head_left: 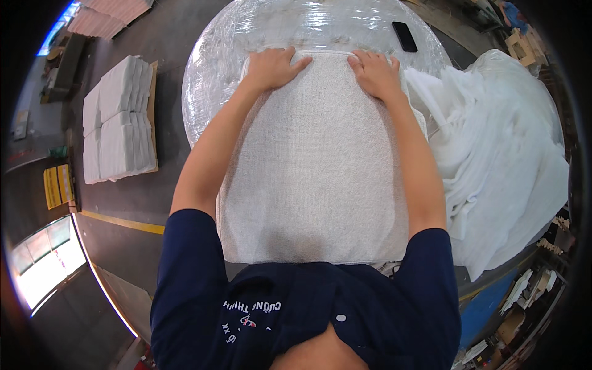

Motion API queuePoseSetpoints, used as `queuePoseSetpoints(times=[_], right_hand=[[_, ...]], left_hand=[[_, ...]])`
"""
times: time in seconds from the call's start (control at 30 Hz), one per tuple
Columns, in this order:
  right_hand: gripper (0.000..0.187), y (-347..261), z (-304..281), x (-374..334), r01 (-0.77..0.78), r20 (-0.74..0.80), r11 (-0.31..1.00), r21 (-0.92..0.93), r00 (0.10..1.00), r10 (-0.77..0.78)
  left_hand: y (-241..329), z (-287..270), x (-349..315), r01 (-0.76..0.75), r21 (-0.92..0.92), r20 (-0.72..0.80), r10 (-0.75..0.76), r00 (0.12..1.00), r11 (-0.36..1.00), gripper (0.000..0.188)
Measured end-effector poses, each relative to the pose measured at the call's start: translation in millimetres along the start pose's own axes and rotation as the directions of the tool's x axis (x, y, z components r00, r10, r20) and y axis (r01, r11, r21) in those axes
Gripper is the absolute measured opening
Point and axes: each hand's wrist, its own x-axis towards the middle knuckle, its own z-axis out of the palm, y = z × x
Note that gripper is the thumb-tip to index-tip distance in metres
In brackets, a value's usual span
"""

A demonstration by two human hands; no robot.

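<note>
A large off-white cloth (320, 160) with a towel-like nap and a stitched border lies spread in front of me, its near edge against my shirt. My left hand (272, 69) grips its far left corner, fingers over the far edge and thumb on top. At the far right corner my right hand (376, 73) does likewise, wrist angled inward. Both arms are stretched out along the cloth's sides. What lies directly beneath it is mostly hidden; around its far end shows a rounded bulk wrapped in clear plastic film (213, 80).
A black phone (404, 37) lies on the film beyond my right hand. To the right, a heap of loose white fabric (493, 166) bulges up. Stacked white bundles (120, 120) sit on a pallet at left, near a yellow floor line (123, 221). Another person (513, 16) is far right.
</note>
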Motion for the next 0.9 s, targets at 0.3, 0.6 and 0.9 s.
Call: queuePoseSetpoints(times=[0.3,0.6,0.9], right_hand=[[0.073,63.5,-18.7,39.1,-0.309,0.351,0.861,0.403,0.922,0.166],[0.068,106.6,-8.6,-185.1,-0.265,0.003,0.740,0.618,0.942,0.335],[0.078,86.4,-11.2,-228.5,-0.519,0.324,0.554,0.651,0.850,0.415]], left_hand=[[-79.1,9.5,27.6,0.081,-0.567,0.121,-0.014,0.993,0.820,0.083],[-134.5,117.8,-207.2,0.166,-0.873,-0.081,-0.473,0.878,0.458,0.059],[-63.5,91.6,-235.7,0.270,-0.919,0.153,-0.371,0.916,0.287,0.083]])
